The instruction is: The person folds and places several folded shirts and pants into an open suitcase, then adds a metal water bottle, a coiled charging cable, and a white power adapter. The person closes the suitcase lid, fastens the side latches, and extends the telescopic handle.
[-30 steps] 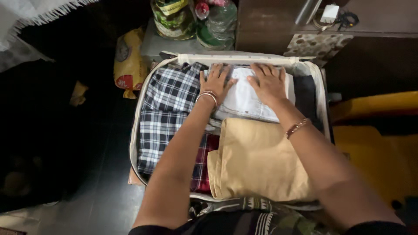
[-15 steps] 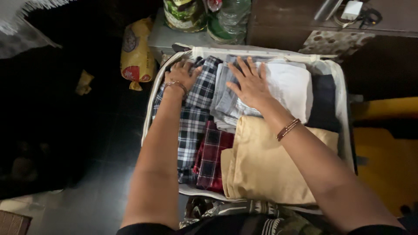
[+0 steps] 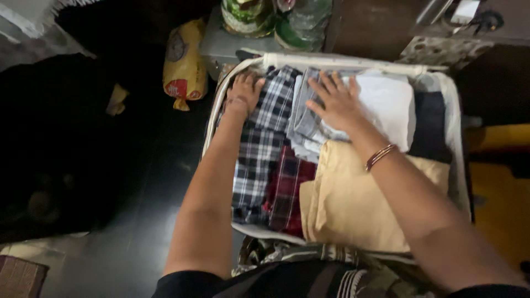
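Fingers of the right hand [image 3: 337, 102] lie spread and flat, pressing a folded grey-white garment [image 3: 309, 124] without gripping it. Left hand [image 3: 244, 91] rests loosely curled on the black-and-white checked shirt [image 3: 259, 146] at the far left corner. Both lie in the open suitcase [image 3: 353, 62], beside a red checked cloth [image 3: 287, 190], tan trousers [image 3: 353, 204] and a white folded piece [image 3: 389, 105].

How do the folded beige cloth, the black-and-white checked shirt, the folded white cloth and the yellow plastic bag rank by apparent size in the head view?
1. Folded beige cloth, though nearest the camera.
2. Black-and-white checked shirt.
3. Folded white cloth.
4. Yellow plastic bag.
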